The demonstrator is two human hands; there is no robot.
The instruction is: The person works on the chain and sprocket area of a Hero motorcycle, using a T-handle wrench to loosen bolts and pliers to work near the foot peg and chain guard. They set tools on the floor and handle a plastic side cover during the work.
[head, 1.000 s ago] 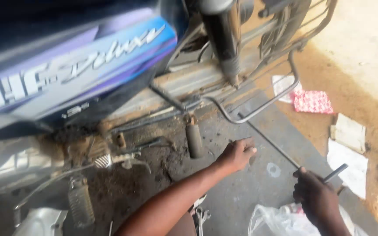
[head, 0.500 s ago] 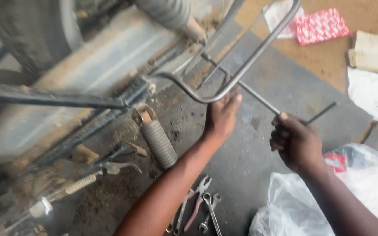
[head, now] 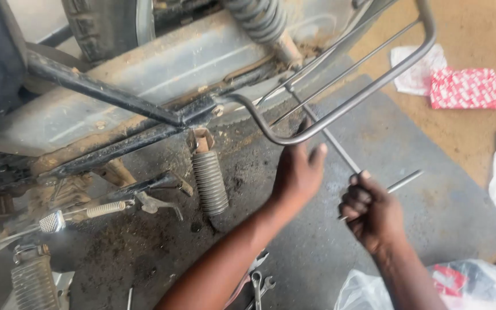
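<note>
Oil-stained concrete floor (head: 409, 172) runs under a motorcycle's rear (head: 162, 63), its tyre and shock spring up top. A grey tubular guard rail (head: 368, 92) curves off the frame. Left hand (head: 298, 172) presses against the rail's bend, fingers open. Right hand (head: 371, 209) is clenched around a T-handle wrench (head: 340, 150) reaching toward the frame. Spanners (head: 259, 284) lie at the floor's lower edge.
</note>
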